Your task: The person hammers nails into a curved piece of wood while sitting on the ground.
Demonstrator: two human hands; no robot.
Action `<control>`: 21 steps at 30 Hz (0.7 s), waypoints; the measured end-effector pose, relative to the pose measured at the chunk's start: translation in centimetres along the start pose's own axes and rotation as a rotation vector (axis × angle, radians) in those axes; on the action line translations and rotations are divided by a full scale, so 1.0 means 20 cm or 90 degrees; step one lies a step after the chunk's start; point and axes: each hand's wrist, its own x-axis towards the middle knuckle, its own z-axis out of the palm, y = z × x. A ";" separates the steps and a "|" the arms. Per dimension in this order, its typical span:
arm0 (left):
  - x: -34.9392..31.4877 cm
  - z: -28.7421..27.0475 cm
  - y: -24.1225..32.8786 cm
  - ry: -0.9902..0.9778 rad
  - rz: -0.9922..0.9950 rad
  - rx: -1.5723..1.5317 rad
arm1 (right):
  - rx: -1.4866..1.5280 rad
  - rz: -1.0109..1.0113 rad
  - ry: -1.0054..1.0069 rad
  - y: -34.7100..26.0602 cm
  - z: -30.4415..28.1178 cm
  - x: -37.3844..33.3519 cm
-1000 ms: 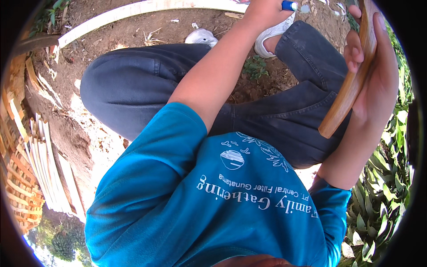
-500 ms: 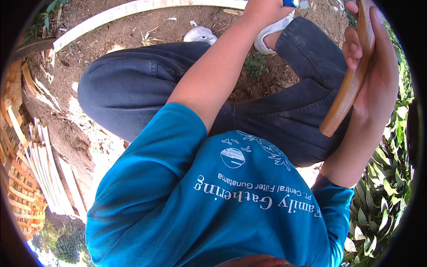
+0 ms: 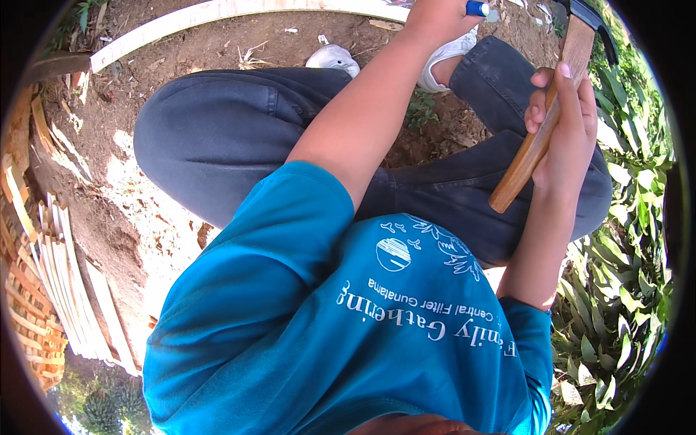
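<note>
My right hand (image 3: 569, 119) is closed around the wooden handle of a hammer (image 3: 516, 177). The black metal head (image 3: 603, 32) shows at the upper right, and the bare handle end points down toward my lap. At the top edge, my left hand (image 3: 438, 20) is closed on a blue cylindrical thing with a pale end (image 3: 477, 9); most of it is hidden in the fist, so its kind does not show. A long pale wooden strip (image 3: 181, 30) curves across the ground and reaches close to the left hand; whether they touch I cannot tell.
I sit with bent legs in dark trousers (image 3: 210, 145) on bare soil. White shoes (image 3: 332, 59) are near the far side. Thin wooden slats (image 3: 69, 283) lie at the left beside a woven bamboo basket (image 3: 32, 319). Green leafy plants (image 3: 616, 304) line the right.
My right hand has come down and left with the hammer, bringing its black head into view. The left hand has shifted only slightly, keeping its grip on the blue thing.
</note>
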 end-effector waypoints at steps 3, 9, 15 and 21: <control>0.00 -0.01 0.00 -0.005 0.004 -0.001 | 0.057 -0.014 -0.032 -0.02 0.01 -0.03; -0.01 -0.02 0.00 -0.021 0.001 -0.008 | 0.098 -0.122 0.144 0.02 0.22 -0.09; 0.00 -0.02 -0.01 -0.009 0.031 -0.030 | 0.011 -0.036 0.043 0.19 0.16 -0.04; 0.03 -0.01 -0.04 -0.034 -0.027 -0.011 | 0.055 -0.075 0.045 0.22 0.15 -0.02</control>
